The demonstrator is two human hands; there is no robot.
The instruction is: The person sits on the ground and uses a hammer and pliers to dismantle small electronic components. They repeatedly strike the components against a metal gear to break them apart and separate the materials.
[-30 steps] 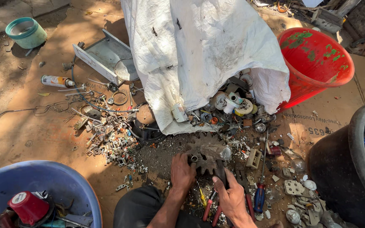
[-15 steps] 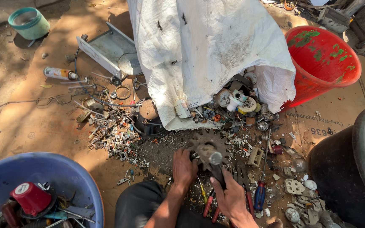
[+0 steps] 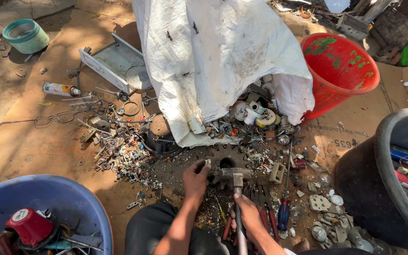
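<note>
On bare, sunlit ground strewn with scrap, a toothed metal gear (image 3: pixel 226 160) lies flat just in front of the person's knees. The left hand (image 3: pixel 196 179) has its grip closed on the gear's near edge, pinning it down. The right hand (image 3: pixel 250 219) is wrapped around a hammer (image 3: pixel 236 189) whose handle runs straight back toward the body, its head resting crosswise on the gear. A clean blow would likely need the gear held steady and fingers kept off the striking spot. Beyond lie a white sack (image 3: pixel 218 61), a red bucket (image 3: pixel 341 71) and a blue tub (image 3: pixel 62 203).
</note>
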